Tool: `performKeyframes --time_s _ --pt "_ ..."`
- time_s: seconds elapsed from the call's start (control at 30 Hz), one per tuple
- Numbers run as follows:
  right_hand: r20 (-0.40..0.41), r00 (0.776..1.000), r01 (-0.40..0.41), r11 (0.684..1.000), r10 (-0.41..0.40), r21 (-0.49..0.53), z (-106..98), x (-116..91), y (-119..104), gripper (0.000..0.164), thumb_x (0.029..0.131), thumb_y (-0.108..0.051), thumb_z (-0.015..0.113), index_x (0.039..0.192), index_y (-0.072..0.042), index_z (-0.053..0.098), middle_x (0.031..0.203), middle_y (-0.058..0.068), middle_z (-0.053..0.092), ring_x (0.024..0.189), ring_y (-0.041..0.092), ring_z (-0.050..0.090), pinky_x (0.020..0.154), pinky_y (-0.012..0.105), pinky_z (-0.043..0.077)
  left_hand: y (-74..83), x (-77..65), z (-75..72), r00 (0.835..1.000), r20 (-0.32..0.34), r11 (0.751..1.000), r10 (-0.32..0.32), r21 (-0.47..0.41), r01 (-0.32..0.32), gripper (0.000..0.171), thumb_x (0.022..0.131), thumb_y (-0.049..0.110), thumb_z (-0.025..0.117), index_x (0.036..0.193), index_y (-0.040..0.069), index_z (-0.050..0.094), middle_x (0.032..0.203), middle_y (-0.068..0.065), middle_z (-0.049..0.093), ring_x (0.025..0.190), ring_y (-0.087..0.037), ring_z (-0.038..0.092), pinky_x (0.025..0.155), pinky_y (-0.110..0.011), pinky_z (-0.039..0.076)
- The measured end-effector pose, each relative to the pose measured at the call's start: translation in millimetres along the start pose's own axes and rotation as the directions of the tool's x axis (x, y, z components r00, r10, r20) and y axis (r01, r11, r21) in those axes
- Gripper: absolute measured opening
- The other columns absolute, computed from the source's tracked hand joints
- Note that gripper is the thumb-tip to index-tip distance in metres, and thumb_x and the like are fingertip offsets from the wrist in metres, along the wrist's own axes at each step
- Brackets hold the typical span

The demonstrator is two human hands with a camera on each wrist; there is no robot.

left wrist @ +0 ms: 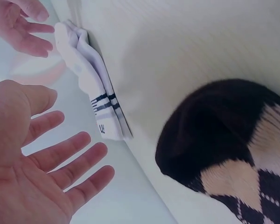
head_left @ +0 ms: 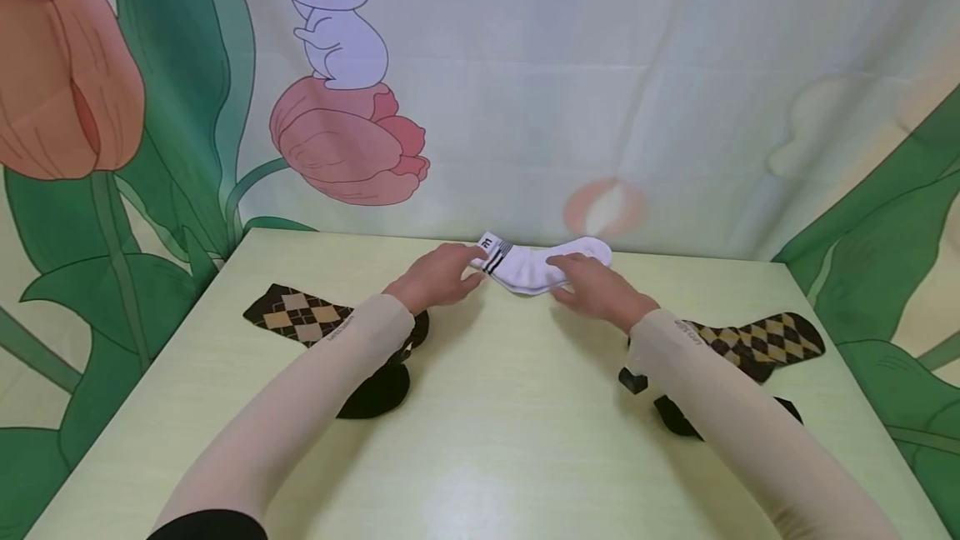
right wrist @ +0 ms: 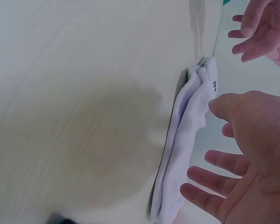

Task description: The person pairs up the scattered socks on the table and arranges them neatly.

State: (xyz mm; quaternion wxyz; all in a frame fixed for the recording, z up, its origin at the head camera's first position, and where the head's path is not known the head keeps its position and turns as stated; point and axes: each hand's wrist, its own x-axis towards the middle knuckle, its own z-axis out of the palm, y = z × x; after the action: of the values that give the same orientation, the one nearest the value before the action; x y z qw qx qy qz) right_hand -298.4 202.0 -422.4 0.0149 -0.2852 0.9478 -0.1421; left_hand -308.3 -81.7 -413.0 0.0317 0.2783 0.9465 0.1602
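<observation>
A pair of white socks (head_left: 528,267) with black stripes and lettering at the cuff lies at the table's far edge, one sock over the other. My left hand (head_left: 438,276) is above the table by the cuff end, fingers spread and holding nothing in the left wrist view. Over the toe half is my right hand (head_left: 600,286), its fingers extended and apart, with no sock gripped in the right wrist view. Brown-and-tan argyle socks (head_left: 300,312) lie below the left forearm, which covers part of them.
More argyle socks (head_left: 783,338) lie at the right, partly behind the right sleeve (head_left: 720,394). Dark sock ends (head_left: 378,392) show beside the left sleeve (head_left: 300,407). A printed curtain (head_left: 540,90) hangs right behind the pale table (head_left: 480,440).
</observation>
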Motion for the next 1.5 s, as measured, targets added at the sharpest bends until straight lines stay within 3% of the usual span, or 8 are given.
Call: performKeyframes --time_s 0.17,0.47,0.7,1.03,1.5 --pt "0.001 0.999 0.032 0.999 -0.032 0.019 -2.8 0.4 -14.1 0.054 0.1 -0.018 0.065 0.148 0.001 0.049 0.143 0.022 0.057 0.133 0.039 0.052 0.112 0.05 0.039 -4.8 -8.3 -5.3 0.999 -0.046 1.0 -0.007 -0.001 0.007 0.042 0.104 0.024 0.06 0.141 0.005 0.059 0.138 -0.014 0.063 0.128 -0.03 0.058 0.109 -0.044 0.044" --pt "0.033 0.996 0.083 0.996 -0.084 0.022 3.1 8.5 -32.8 0.055 0.101 -0.019 0.065 0.15 -0.003 0.048 0.139 0.022 0.06 0.128 0.037 0.057 0.11 0.047 0.042 -17.8 -31.2 -17.6 0.989 -0.111 0.995 -0.094 0.006 0.096 0.044 0.103 0.03 0.062 0.141 0.009 0.059 0.143 -0.01 0.06 0.134 -0.031 0.054 0.109 -0.049 0.044" --pt "0.036 0.992 0.122 0.992 -0.123 0.034 8.4 13.9 -44.3 0.057 0.102 -0.02 0.063 0.153 -0.005 0.044 0.133 0.023 0.063 0.12 0.034 0.062 0.106 0.046 0.045 -40.5 -57.3 -28.1 0.98 -0.142 0.99 -0.14 0.01 0.143 0.046 0.103 0.032 0.063 0.141 0.007 0.058 0.143 -0.013 0.06 0.135 -0.033 0.053 0.11 -0.052 0.043" --pt "0.044 0.986 0.156 0.986 -0.159 0.064 16.9 22.3 -62.4 0.058 0.103 -0.024 0.063 0.155 -0.008 0.043 0.136 0.018 0.062 0.121 0.029 0.061 0.104 0.043 0.046 -71.2 -96.6 -45.6 0.961 -0.184 0.977 -0.209 -0.002 0.212 0.048 0.102 0.03 0.064 0.142 0.002 0.057 0.142 -0.021 0.059 0.132 -0.04 0.054 0.107 -0.058 0.043" --pt "0.026 0.974 0.225 0.973 -0.227 0.044 30.2 34.6 -85.1 0.054 0.103 -0.026 0.063 0.152 -0.01 0.047 0.148 0.008 0.057 0.129 0.025 0.059 0.108 0.038 0.045 -125.9 -150.3 -48.5 0.936 -0.201 0.956 -0.289 -0.014 0.292 0.051 0.099 0.026 0.069 0.14 -0.002 0.056 0.136 -0.028 0.06 0.124 -0.047 0.056 0.099 -0.064 0.046"
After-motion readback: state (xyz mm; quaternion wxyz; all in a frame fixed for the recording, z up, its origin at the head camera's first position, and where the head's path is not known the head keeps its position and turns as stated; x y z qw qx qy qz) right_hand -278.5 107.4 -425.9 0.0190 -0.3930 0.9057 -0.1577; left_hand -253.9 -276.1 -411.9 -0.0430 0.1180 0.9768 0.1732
